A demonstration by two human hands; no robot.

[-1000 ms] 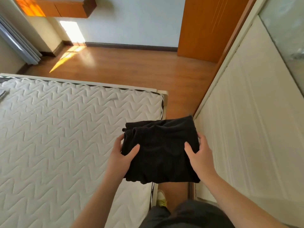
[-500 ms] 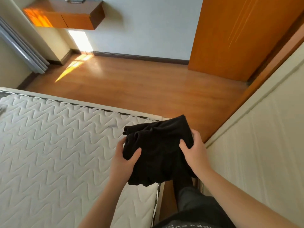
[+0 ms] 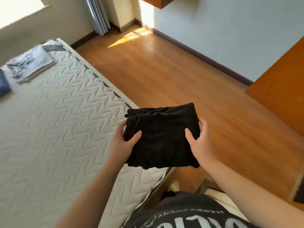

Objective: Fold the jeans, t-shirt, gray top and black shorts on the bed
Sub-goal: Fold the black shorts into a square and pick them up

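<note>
Gripping with both hands, we are holding the folded black shorts (image 3: 162,137) in the air above the near right corner of the bed (image 3: 54,129): our left hand (image 3: 122,143) is pinching the left edge, thumb on top, and our right hand (image 3: 199,142) is clamping the right edge likewise. A folded pale garment (image 3: 30,63) is lying at the far left. We are risking the loose layers sagging open, since only the edges are being held.

Single head view, worn on the person, looking forward and steeply down. Hands (image 3: 161,143) close, low centre. Bed (image 3: 49,129) fills left; floor (image 3: 164,71) runs far right.
</note>
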